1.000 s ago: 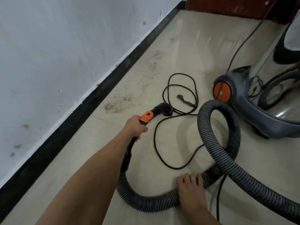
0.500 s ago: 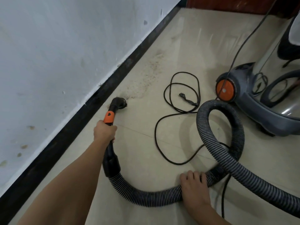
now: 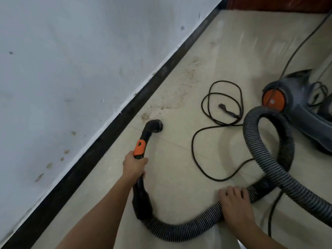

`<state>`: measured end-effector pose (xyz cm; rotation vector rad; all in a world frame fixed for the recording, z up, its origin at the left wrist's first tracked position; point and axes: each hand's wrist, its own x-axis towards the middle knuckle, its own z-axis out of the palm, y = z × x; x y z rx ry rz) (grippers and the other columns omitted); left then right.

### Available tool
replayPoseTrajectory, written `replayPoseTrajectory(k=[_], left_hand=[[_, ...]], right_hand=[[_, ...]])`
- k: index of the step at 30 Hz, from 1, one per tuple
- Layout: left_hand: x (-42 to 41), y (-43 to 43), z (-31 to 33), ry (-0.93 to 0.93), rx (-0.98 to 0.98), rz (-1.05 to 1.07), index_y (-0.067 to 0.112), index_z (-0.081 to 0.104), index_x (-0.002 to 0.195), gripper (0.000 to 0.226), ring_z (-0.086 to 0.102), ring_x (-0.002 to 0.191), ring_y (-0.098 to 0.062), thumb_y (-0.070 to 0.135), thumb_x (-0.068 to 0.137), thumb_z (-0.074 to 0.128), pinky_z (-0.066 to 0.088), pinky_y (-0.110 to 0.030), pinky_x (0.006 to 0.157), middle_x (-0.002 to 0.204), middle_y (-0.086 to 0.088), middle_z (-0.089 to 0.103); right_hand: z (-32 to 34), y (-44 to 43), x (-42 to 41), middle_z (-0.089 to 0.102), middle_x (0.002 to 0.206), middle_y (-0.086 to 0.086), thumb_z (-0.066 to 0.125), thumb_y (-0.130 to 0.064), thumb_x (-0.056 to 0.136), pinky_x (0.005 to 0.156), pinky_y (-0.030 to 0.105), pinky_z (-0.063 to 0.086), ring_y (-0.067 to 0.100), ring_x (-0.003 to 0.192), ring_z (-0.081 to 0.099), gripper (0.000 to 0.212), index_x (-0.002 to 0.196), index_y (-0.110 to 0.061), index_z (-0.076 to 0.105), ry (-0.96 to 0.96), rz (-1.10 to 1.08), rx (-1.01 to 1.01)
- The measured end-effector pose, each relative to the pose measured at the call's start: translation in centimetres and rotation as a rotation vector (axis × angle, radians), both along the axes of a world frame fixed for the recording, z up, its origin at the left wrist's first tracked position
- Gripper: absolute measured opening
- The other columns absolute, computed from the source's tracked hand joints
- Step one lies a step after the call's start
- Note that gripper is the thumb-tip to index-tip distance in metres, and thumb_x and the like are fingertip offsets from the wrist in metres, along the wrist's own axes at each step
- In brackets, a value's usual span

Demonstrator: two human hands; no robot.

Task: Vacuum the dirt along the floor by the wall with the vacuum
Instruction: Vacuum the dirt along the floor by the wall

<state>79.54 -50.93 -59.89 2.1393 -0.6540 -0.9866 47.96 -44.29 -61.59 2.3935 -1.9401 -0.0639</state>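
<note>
The left hand [image 3: 135, 167] grips the vacuum handle [image 3: 139, 147], the right hand [image 3: 235, 203] holds the hose [image 3: 179, 229]. The nozzle [image 3: 155, 125] sits just before the dirt [image 3: 161, 106] by the wall [image 3: 71, 69]. Push it slowly forward, low and flat

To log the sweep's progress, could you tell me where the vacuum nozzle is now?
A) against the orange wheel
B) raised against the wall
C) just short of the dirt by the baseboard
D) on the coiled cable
C: the nozzle sits just short of the nearest dirt patch.
</note>
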Motion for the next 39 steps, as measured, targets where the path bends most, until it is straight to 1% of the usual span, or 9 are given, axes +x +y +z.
replayPoseTrajectory(k=[3,6,11,17,23,27,30,32,39], left_hand=[[3.0,1.2,0.0,0.003,-0.033,0.217,0.006,0.051,0.098,0.022,0.056,0.046,-0.029,0.007,0.081,0.064,0.053,-0.037,0.047,0.073,-0.023,0.060],[4.5,0.8,-0.2,0.028,-0.059,0.277,0.002,0.052,0.098,0.021,0.053,0.045,-0.028,0.007,0.081,0.064,0.051,-0.036,0.047,0.072,-0.022,0.058],[4.9,-2.9,-0.4,0.047,-0.042,0.244,0.007,0.052,0.102,0.025,0.055,0.048,-0.028,0.008,0.080,0.065,0.053,-0.035,0.048,0.084,-0.023,0.061],[4.8,-9.2,-0.9,0.012,-0.064,0.187,0.006,0.051,0.100,0.027,0.052,0.043,-0.026,0.006,0.077,0.065,0.049,-0.033,0.044,0.079,-0.020,0.058],[4.7,-11.7,-1.0,0.001,-0.011,0.178,0.009,0.050,0.106,0.033,0.053,0.045,-0.024,0.008,0.079,0.068,0.047,-0.029,0.037,0.086,-0.019,0.060],[5.7,-7.9,-1.0,0.119,-0.015,0.180,0.005,0.049,0.102,0.025,0.050,0.044,-0.024,0.004,0.081,0.064,0.049,-0.034,0.044,0.072,-0.018,0.056],[6.5,-3.6,-0.3,0.278,-0.035,0.166,0.002,0.049,0.087,0.011,0.044,0.038,-0.021,-0.002,0.082,0.058,0.046,-0.031,0.043,0.054,-0.013,0.047],[6.7,-1.7,0.4,0.345,-0.026,0.157,0.003,0.049,0.079,0.011,0.042,0.037,-0.020,-0.004,0.083,0.056,0.044,-0.029,0.041,0.051,-0.011,0.045],[0.4,-6.4,2.3,0.114,-0.014,-0.152,0.005,0.051,0.089,0.013,0.047,0.041,-0.022,0.001,0.080,0.061,0.046,-0.029,0.042,0.062,-0.017,0.051]], right_hand=[[0.1,0.3,0.2,0.058,0.062,0.018,0.032,-0.014,0.069,0.061,0.054,0.053,0.039,0.058,0.059,0.034,0.063,-0.007,0.065,-0.028,-0.017,0.006],[0.1,0.5,0.5,0.057,0.061,0.020,0.031,-0.012,0.068,0.062,0.053,0.054,0.039,0.057,0.059,0.035,0.062,-0.005,0.065,-0.039,-0.040,0.006],[-0.1,0.4,1.0,0.056,0.061,0.020,0.030,-0.012,0.068,0.065,0.054,0.052,0.039,0.058,0.058,0.036,0.064,-0.004,0.065,-0.034,-0.074,0.019],[-0.9,-0.2,1.4,0.056,0.062,0.020,0.031,-0.013,0.070,0.067,0.056,0.052,0.039,0.059,0.058,0.035,0.064,-0.005,0.064,-0.026,-0.125,0.013],[-0.8,-0.9,1.2,0.057,0.064,0.020,0.031,-0.013,0.070,0.069,0.052,0.049,0.038,0.061,0.058,0.036,0.067,-0.004,0.066,-0.005,-0.180,0.083],[-0.1,-1.4,1.4,0.057,0.065,0.021,0.030,-0.012,0.072,0.068,0.052,0.049,0.038,0.063,0.058,0.035,0.068,-0.005,0.065,0.017,-0.171,0.134],[0.4,-1.9,1.6,0.062,0.079,0.017,0.029,-0.014,0.078,0.077,0.052,0.045,0.037,0.077,0.059,0.037,0.083,-0.009,0.065,0.153,-0.118,0.221],[0.1,-1.5,1.4,0.062,0.073,0.018,0.026,-0.015,0.075,0.073,0.052,0.046,0.037,0.071,0.059,0.040,0.076,-0.008,0.066,0.085,-0.144,0.169],[0.0,-0.1,1.7,0.056,0.061,0.021,0.031,-0.013,0.068,0.063,0.055,0.050,0.039,0.057,0.057,0.034,0.064,-0.005,0.064,-0.066,-0.098,0.011]])
